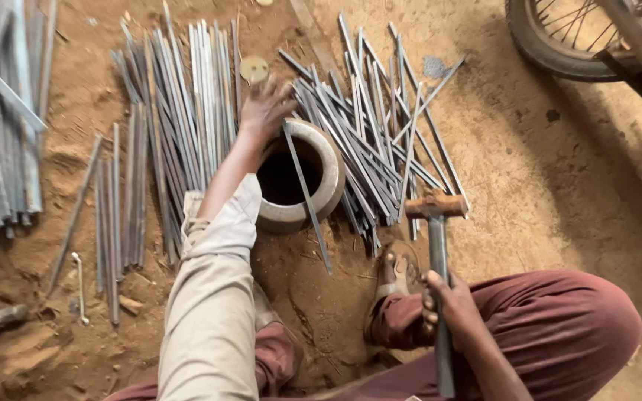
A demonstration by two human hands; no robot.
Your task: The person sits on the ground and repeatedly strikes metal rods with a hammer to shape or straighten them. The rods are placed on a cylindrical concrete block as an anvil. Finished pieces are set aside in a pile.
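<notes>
metal strip (306,197) lies across ring (330,178) rim; left hand (265,110) fingers spread, touching its top end. right hand (451,301) clenched round hammer (435,223) handle; bare dirt at right.

Soft daylight, blurred left edge

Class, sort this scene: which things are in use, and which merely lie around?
In use: left hand, metal strip, thick ring, right hand, hammer.
Lying about: strip piles, wheel, small disc, hook.
</notes>
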